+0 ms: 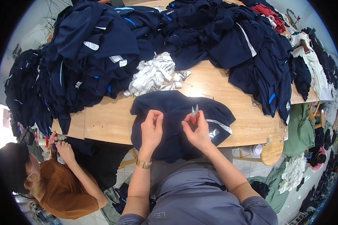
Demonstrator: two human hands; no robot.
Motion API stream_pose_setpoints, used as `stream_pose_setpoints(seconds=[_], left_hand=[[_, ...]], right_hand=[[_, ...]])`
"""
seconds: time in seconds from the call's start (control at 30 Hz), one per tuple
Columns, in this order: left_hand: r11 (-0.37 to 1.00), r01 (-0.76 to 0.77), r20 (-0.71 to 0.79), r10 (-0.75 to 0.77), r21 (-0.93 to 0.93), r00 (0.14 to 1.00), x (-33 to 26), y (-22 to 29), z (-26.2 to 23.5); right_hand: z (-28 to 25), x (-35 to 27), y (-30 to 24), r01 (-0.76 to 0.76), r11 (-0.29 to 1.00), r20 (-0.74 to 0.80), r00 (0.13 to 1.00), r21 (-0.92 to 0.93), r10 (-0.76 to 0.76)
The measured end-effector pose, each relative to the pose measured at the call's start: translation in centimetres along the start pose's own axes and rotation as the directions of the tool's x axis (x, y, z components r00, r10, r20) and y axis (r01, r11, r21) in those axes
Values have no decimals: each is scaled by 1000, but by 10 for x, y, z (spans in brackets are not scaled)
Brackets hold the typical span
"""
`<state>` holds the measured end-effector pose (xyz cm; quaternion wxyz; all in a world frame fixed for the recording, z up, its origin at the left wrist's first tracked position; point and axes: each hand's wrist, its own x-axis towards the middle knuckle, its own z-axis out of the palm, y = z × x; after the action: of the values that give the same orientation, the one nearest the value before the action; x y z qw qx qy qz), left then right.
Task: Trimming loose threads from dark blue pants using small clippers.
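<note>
A dark navy garment (172, 108) lies over the near edge of the table in front of me, with a pale strip (220, 125) along its right part. In my right hand (197, 131) is a small pair of scissors (194, 114) with red handles, its blades pointing up and slightly apart. My left hand (152, 129) is over the garment's left half, thumb and fingertips pressed together. Whatever is between those fingers is too small or hidden to name. The two hands are a short way apart, with navy cloth beneath both.
Beyond the garment sits a heap of white fabric strips (154, 74) on the wooden table (202, 80). Large navy garment piles (97, 41) rise at the far left and far right (248, 45). A co-worker (65, 183) works at my left. A stool (272, 153) stands below the right edge.
</note>
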<state>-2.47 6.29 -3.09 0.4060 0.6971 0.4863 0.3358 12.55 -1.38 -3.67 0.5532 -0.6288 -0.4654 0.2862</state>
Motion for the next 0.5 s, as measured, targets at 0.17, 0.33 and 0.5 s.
stream_pose_setpoints(seconds=[0.17, 0.33, 0.5], left_hand=[[841, 100, 100, -55, -531, 993, -5, 9, -7], [694, 176, 93, -156, -698, 983, -11, 14, -4], [732, 168, 71, -162, -660, 984, -14, 11, 1]], right_hand=[[8, 6, -14, -24, 990, 91, 996, 140, 11], [10, 7, -18, -54, 985, 118, 992, 161, 35], [8, 7, -37, -22, 992, 154, 988, 127, 2]])
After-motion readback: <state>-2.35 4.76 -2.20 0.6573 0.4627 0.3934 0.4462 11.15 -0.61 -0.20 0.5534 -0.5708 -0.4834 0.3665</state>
